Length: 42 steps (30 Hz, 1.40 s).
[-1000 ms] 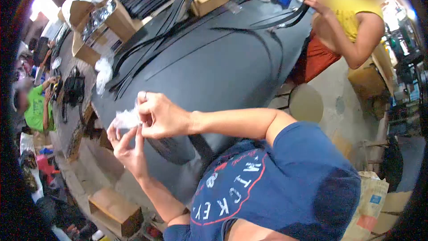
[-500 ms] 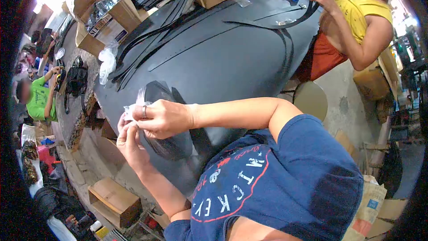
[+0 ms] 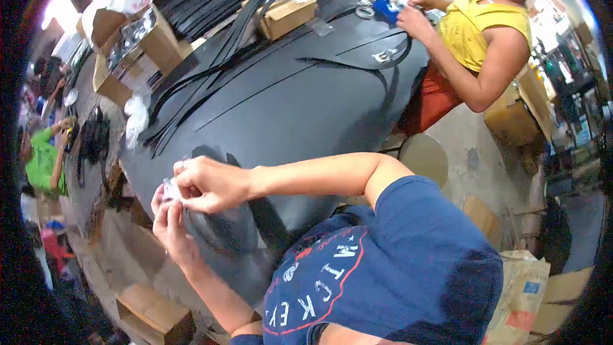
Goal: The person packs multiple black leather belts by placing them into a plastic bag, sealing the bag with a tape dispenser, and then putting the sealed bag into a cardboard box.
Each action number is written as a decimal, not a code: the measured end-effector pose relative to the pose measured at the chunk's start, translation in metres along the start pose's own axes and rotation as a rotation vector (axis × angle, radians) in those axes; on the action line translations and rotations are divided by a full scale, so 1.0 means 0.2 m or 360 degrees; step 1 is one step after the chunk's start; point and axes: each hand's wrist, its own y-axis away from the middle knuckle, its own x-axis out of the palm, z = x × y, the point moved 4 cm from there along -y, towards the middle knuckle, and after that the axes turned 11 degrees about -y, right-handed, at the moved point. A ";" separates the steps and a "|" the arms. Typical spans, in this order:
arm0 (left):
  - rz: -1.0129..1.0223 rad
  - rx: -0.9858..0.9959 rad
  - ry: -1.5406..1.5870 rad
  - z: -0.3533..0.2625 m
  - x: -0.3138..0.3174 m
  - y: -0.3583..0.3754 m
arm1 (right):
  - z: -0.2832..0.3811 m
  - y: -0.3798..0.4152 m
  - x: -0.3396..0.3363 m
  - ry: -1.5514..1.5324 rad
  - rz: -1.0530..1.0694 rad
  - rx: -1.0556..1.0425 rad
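Crowded workshop, and a wide black matte worktable (image 3: 300,99) fills the middle, long flat black straps (image 3: 211,70) fanned across it. At its near-left edge the left hand (image 3: 167,223) and right hand (image 3: 207,185) both pinch a small crinkly clear plastic wrapper (image 3: 170,189), fingertips clamped tight. Thin, slippery film like that could tear or slip off the edge. Far right, a co-worker's hand (image 3: 416,22) touches a curved strap beside brown cardboard boxes (image 3: 284,9).

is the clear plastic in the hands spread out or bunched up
Bunched up: the clear plastic shows only as a small crumpled wad pinched between the left hand and right hand, above the black table.
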 end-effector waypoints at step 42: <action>-0.0411 0.0447 -0.0561 -0.25 0.09 0.32 | 0.06 0.03 0.15 -0.0613 -0.0244 0.0184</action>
